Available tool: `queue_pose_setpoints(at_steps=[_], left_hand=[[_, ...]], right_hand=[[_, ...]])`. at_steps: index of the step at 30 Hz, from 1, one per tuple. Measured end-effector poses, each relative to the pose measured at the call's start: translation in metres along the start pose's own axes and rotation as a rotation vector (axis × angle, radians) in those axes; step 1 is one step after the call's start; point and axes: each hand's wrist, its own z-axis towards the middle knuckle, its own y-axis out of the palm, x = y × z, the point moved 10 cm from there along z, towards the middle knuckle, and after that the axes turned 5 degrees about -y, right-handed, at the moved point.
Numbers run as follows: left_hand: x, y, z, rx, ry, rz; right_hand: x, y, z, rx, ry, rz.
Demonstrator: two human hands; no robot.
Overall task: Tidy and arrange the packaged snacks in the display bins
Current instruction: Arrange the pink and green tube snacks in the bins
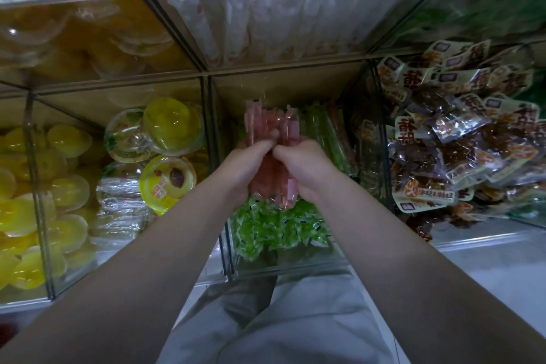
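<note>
A bundle of pink snack sticks [267,124] in clear wrappers stands upright over the middle clear bin [283,269]. My left hand [245,165] grips the bundle from the left, and my right hand [301,168] grips it from the right, fingers curled round the sticks. Both hands meet at the bundle's middle. Below the hands, green wrapped snacks [274,227] fill the front of the same bin. Green and reddish sticks [328,133] stand at the bin's back right.
Yellow jelly cups [165,156] fill the bin to the left, more yellow cups [26,201] lie further left. Brown packaged snacks [461,139] pile in the right bin. White stick packs [260,26] fill the bin behind. Light trousers [295,319] show below.
</note>
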Motion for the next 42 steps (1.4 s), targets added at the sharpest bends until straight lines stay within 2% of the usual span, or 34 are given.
queue_pose_setpoints(at_steps=[7,12,24,29,33,42], left_hand=[[0.014,0.005,-0.033,-0.132,0.015,0.089],[0.022,0.011,-0.068,-0.221,0.033,0.183],[0.06,0.041,-0.18,-0.511,0.034,0.062],[0.082,0.048,-0.205,-0.5,0.145,0.127],[0.103,0.055,-0.217,-0.442,0.212,0.083],[0.154,0.075,-0.241,-0.38,0.351,-0.033]], right_hand=[[-0.017,0.009,-0.033,-0.165,0.011,0.115],[-0.028,0.01,-0.061,-0.21,0.063,0.143],[-0.087,0.007,-0.147,-0.377,0.011,0.264],[-0.117,-0.003,-0.18,-0.473,-0.06,0.365],[-0.146,-0.011,-0.2,-0.516,-0.16,0.346],[-0.197,-0.034,-0.207,-0.43,-0.266,0.262]])
